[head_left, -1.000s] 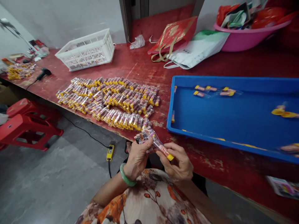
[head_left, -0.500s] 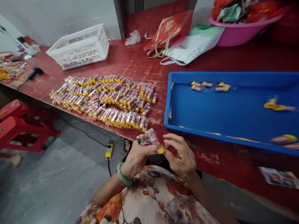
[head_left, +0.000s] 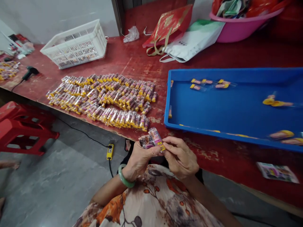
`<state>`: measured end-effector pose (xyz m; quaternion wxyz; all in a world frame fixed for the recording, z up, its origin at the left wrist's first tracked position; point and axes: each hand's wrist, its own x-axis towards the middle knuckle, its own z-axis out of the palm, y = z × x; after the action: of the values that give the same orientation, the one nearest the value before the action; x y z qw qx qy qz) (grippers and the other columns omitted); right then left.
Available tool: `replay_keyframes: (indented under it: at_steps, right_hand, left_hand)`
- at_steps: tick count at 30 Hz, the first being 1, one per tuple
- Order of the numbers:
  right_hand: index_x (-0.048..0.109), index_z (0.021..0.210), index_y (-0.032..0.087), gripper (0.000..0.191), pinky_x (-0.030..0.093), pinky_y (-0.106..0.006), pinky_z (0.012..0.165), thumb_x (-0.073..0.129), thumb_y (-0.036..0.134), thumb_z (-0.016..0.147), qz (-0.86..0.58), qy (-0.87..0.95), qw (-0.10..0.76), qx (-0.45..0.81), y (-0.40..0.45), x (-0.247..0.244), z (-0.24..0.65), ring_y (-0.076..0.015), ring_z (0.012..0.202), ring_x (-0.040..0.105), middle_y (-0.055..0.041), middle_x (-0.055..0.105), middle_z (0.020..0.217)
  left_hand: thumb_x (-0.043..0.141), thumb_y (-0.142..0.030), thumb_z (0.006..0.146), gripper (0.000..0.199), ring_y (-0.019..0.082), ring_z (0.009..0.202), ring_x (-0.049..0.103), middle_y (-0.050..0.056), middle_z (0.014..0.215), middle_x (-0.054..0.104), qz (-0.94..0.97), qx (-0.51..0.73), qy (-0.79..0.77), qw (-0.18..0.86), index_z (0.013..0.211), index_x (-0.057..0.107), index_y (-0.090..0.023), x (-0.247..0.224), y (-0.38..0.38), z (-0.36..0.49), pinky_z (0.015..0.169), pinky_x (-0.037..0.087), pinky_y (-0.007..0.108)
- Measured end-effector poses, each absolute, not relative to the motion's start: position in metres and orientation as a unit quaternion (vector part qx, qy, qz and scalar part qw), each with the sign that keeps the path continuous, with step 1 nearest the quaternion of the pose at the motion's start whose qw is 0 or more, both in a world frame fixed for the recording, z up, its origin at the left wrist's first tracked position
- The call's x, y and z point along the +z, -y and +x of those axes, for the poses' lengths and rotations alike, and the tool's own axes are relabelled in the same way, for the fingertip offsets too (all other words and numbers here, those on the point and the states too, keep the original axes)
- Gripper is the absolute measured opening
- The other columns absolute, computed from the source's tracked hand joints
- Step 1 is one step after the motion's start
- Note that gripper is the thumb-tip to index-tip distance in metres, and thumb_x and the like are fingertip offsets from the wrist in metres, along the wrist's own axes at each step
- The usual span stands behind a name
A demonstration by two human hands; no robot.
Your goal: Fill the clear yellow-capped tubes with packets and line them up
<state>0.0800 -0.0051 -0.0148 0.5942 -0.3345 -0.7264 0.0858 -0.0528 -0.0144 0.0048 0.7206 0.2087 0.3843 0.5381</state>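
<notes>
**Checker:** What are the hands doing at this entry?

**Me:** I am logging both hands close together, just off the bench edge. The left hand (head_left: 138, 164) is clamping a small bunch of clear packets (head_left: 150, 142) against its fingers, while the right hand (head_left: 181, 157) is pinching the bunch's yellow end (head_left: 162, 147). I am reading the left as steadying the bunch so the right can work at that end. I am counting at least two packets; the overlap is hiding any others.

**Checker:** And the layout?

**Me:** A long pile of packets (head_left: 101, 101) is lying on the bench (head_left: 213, 56) just ahead of the left hand, most of them running the same way. I am taking that as keeping them within easy reach. There are too many for me to count from here.

**Checker:** What else can you count?

**Me:** I am counting one blue tray (head_left: 236, 71) to the right, holding four packets near its far wall and one against its left wall. Blurred pieces at its right end are defeating my count. Beyond those, I am noting one white crate (head_left: 73, 44), one pink basin (head_left: 236, 31), one red stool (head_left: 26, 132), and, on the floor, one yellow switch box (head_left: 110, 151).
</notes>
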Motion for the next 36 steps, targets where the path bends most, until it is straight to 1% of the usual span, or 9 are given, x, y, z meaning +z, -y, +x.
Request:
replay_keyframes:
  at_steps: [4,8,12,15,19,23,28,33,36]
  right_hand:
    - [0.067,0.105,0.023,0.035,0.056,-0.028,0.066,0.058,-0.001,0.080,-0.326,0.727,0.599,0.079,0.005,-0.015,0.077,-0.0176,0.085,0.066,-0.0075,0.067,0.102]
    - [0.068,0.104,0.024,0.033,0.056,-0.028,0.065,0.058,0.002,0.082,-0.336,0.728,0.593,0.071,0.007,-0.015,0.078,-0.0180,0.085,0.067,-0.0074,0.068,0.101]
    - [0.069,0.105,0.026,0.032,0.057,-0.028,0.065,0.058,0.005,0.083,-0.340,0.729,0.590,0.072,0.008,-0.014,0.080,-0.0180,0.084,0.068,-0.0067,0.069,0.102]
    - [0.068,0.103,0.025,0.030,0.057,-0.028,0.064,0.058,0.005,0.083,-0.341,0.730,0.589,0.066,0.008,-0.013,0.081,-0.0177,0.084,0.068,-0.0072,0.069,0.101]
    - [0.068,0.102,0.024,0.031,0.056,-0.028,0.062,0.058,0.003,0.082,-0.348,0.729,0.587,0.053,0.009,-0.015,0.081,-0.0177,0.082,0.067,-0.0072,0.068,0.100]
    - [0.067,0.106,0.024,0.034,0.056,-0.030,0.066,0.059,0.002,0.082,-0.357,0.732,0.580,0.037,0.011,-0.024,0.082,-0.0192,0.087,0.068,-0.0078,0.068,0.104]
    - [0.065,0.109,0.026,0.036,0.056,-0.030,0.068,0.060,0.003,0.082,-0.366,0.736,0.569,0.020,0.012,-0.033,0.080,-0.0192,0.090,0.068,-0.0075,0.067,0.106]
    - [0.064,0.108,0.021,0.033,0.054,-0.030,0.071,0.059,0.001,0.082,-0.356,0.754,0.552,-0.003,0.011,-0.035,0.081,-0.0190,0.091,0.066,-0.0097,0.066,0.105]
    - [0.063,0.107,0.019,0.030,0.053,-0.030,0.072,0.058,0.003,0.082,-0.341,0.787,0.509,0.068,0.007,-0.024,0.089,-0.0193,0.091,0.065,-0.0105,0.065,0.104]
  left_hand:
    - [0.088,-0.024,0.056,0.032,0.012,0.065,0.061,0.003,0.074,0.068,0.205,0.541,-0.373,0.725,0.080,0.071,-0.011,0.002,0.014,-0.053,0.067,0.052,0.025]
    - [0.088,-0.023,0.056,0.034,0.013,0.068,0.063,0.004,0.079,0.070,0.200,0.541,-0.363,0.732,0.083,0.072,-0.011,0.000,0.014,-0.054,0.069,0.053,0.026]
    - [0.089,-0.026,0.057,0.035,0.015,0.069,0.065,0.005,0.083,0.072,0.203,0.528,-0.352,0.746,0.085,0.072,-0.013,-0.002,0.015,-0.056,0.071,0.055,0.029]
    - [0.087,-0.028,0.060,0.033,0.016,0.071,0.065,0.005,0.083,0.072,0.207,0.523,-0.348,0.750,0.085,0.072,-0.014,-0.004,0.015,-0.056,0.072,0.055,0.030]
    - [0.087,-0.027,0.060,0.032,0.016,0.072,0.066,0.006,0.085,0.072,0.205,0.523,-0.352,0.749,0.085,0.073,-0.014,-0.005,0.016,-0.055,0.073,0.055,0.030]
    - [0.087,-0.024,0.061,0.029,0.014,0.069,0.065,0.005,0.080,0.072,0.198,0.526,-0.344,0.752,0.084,0.073,-0.012,-0.005,0.016,-0.055,0.070,0.055,0.026]
    - [0.085,-0.023,0.063,0.028,0.015,0.072,0.066,0.005,0.084,0.072,0.196,0.524,-0.339,0.756,0.087,0.074,-0.014,-0.007,0.017,-0.055,0.072,0.056,0.028]
    - [0.084,-0.022,0.065,0.025,0.015,0.075,0.066,0.004,0.084,0.072,0.205,0.529,-0.336,0.752,0.087,0.073,-0.015,-0.011,0.016,-0.058,0.075,0.056,0.029]
    - [0.084,-0.022,0.065,0.027,0.014,0.071,0.065,0.005,0.083,0.071,0.219,0.523,-0.352,0.745,0.087,0.073,-0.013,-0.016,0.012,-0.065,0.071,0.056,0.027]
